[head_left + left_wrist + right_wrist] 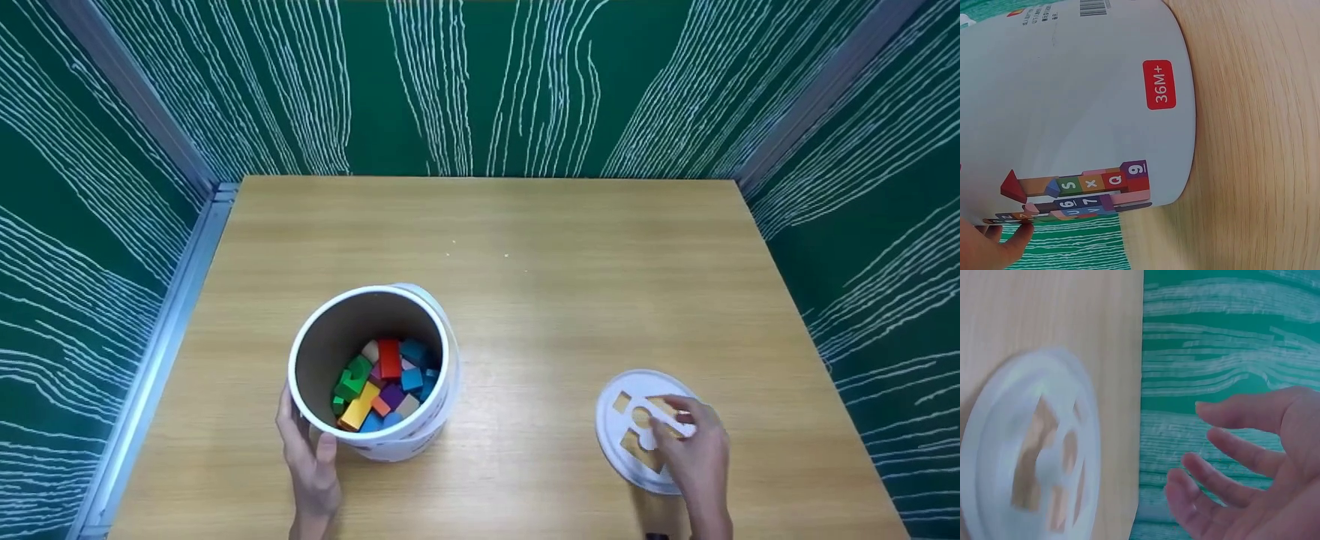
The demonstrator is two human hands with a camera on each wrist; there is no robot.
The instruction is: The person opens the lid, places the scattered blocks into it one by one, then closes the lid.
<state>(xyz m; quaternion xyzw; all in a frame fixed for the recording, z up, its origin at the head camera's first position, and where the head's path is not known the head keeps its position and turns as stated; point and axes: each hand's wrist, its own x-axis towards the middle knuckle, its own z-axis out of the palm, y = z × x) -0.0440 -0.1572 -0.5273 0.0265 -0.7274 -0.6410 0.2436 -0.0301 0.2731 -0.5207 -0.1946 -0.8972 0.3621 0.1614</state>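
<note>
A white bucket [452, 375] stands on the left part of the table, its open top showing several coloured blocks [390, 358] inside. My left hand [311, 469] rests against the bucket's near left side, with the thumb toward the front. In the left wrist view, fingertips lie near the printed letter blocks on the bucket's wall. A round white lid [611, 427] with cut-out shapes lies at the right. Over its right part hovers my right hand [694, 442], its fingers loosely bent. The right wrist view shows nothing between those fingers and a gap between them and the lid.
The wooden table [525, 315] is bordered by green walls [487, 90] with white wavy lines at the back and sides. A grey metal rail [161, 337] runs along the left edge. Tiny white specks lie on the far middle of the tabletop.
</note>
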